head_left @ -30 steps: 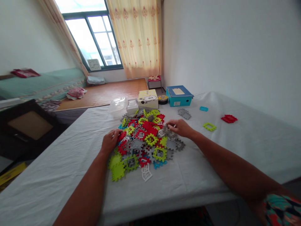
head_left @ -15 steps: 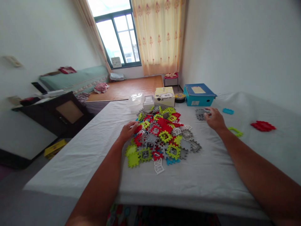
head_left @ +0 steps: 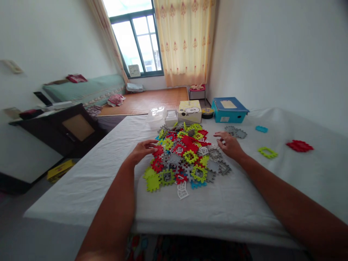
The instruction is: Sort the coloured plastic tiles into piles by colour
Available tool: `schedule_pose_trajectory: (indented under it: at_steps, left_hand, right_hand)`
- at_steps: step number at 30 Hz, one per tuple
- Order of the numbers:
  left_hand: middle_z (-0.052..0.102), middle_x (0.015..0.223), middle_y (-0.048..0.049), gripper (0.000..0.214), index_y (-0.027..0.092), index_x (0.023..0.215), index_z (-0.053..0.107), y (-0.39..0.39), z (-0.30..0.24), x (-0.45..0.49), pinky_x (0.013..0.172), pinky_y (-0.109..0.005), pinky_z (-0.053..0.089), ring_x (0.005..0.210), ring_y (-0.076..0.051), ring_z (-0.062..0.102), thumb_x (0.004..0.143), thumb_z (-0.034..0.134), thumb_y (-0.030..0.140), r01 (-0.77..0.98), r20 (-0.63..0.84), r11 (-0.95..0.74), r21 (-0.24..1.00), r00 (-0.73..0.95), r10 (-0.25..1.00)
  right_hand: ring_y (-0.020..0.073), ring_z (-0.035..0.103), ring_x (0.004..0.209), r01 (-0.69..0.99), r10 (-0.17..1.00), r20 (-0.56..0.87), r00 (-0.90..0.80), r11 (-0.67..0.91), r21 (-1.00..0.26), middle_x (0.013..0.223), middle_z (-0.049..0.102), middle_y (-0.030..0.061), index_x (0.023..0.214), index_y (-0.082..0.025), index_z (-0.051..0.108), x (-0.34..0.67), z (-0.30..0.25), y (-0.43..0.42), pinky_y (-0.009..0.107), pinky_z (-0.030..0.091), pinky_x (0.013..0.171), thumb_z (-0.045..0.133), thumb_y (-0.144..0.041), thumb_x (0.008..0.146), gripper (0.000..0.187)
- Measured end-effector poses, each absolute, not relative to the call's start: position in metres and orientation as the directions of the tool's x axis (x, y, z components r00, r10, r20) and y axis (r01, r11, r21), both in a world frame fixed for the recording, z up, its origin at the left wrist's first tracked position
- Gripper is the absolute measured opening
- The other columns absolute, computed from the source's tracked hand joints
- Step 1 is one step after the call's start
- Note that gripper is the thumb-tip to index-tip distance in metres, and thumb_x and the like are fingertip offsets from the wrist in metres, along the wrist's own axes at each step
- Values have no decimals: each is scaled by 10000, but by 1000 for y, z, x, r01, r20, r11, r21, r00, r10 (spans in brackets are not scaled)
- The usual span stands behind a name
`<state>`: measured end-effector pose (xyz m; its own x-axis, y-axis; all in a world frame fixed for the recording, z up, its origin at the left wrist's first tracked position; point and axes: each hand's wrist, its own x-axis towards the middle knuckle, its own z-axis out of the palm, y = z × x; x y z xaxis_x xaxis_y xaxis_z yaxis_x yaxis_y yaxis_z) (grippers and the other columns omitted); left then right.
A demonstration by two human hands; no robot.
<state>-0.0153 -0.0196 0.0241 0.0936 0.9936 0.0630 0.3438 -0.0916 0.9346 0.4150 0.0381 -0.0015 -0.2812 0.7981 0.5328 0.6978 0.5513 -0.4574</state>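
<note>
A heap of interlocking plastic building panels [head_left: 190,144] in red, lime, grey, blue and white lies on the sheet-covered table. At its left edge is my left hand [head_left: 141,149], fingers apart and the tips beside a red panel [head_left: 157,151]; whether they touch it I cannot tell. My right hand [head_left: 228,144] hovers by the heap's right side, open and holding nothing. Just behind it lie grey panels [head_left: 239,132]. Farther right are a small blue panel [head_left: 261,129], a lime frame [head_left: 268,152] and red panels [head_left: 300,145].
Behind the heap stand a clear plastic tub [head_left: 157,115], a white container [head_left: 171,117], a cartoon-printed box [head_left: 189,111], a round tin [head_left: 207,113] and a blue lidded box [head_left: 230,110]. A wall borders the right side. A dark cabinet [head_left: 58,127] stands left.
My right hand has left the grey panel at the right, which now lies with another grey one, and moved left toward the heap. My left hand has shifted slightly left, its fingers more spread.
</note>
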Motion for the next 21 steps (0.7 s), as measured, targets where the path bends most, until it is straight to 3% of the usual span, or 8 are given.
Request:
schedule_pose_trajectory:
  at_steps: [4,8,13,15,18,21]
  left_hand:
    - [710,820,-76,625,134,1107,677,-18,32,-15,715,-353,550,728,-186,650,561,846,390,244,150,-139,960,-26,988]
    - [706,824,-64,575,159,1010,711,-20,51,18,722,-350,564,758,-192,649,513,869,401,204,284,-263,943,-76,956]
    - [696,956,-69,409,182,888,737,-38,73,95,775,-354,578,854,-213,652,568,841,415,244,396,-418,875,133,908]
    - [690,957,-74,326,187,848,742,-46,78,119,782,-340,577,895,-217,649,625,810,416,254,446,-489,835,210,870]
    - [685,1032,-92,280,188,871,741,-49,85,131,814,-337,569,994,-231,635,719,741,422,304,475,-538,786,260,841]
    - [672,1137,-83,290,200,917,735,-43,91,110,874,-349,548,1071,-239,615,761,698,441,380,475,-508,773,184,860]
  right_hand:
    - [152,603,723,631,788,546,-284,582,-512,1109,632,90,1067,-197,637,396,12,22,312,522,713,477,-221,843,276]
    - [143,612,713,476,803,497,-330,596,-647,984,672,48,1068,-223,634,371,30,-2,279,510,657,527,-320,878,238]
    - [146,625,811,255,708,466,-531,658,-709,1109,653,29,1311,-302,498,344,41,-35,275,510,684,583,-414,862,470]
    - [154,631,844,222,696,474,-540,661,-717,1080,666,19,1262,-307,541,340,43,-38,278,508,701,568,-406,874,402]
    - [168,639,851,250,747,507,-431,638,-728,992,688,36,1165,-244,596,356,48,-20,288,501,720,550,-381,881,318]
    - [165,632,737,338,890,423,-167,455,-824,856,690,48,1242,-181,510,421,55,19,274,497,623,546,-348,864,415]
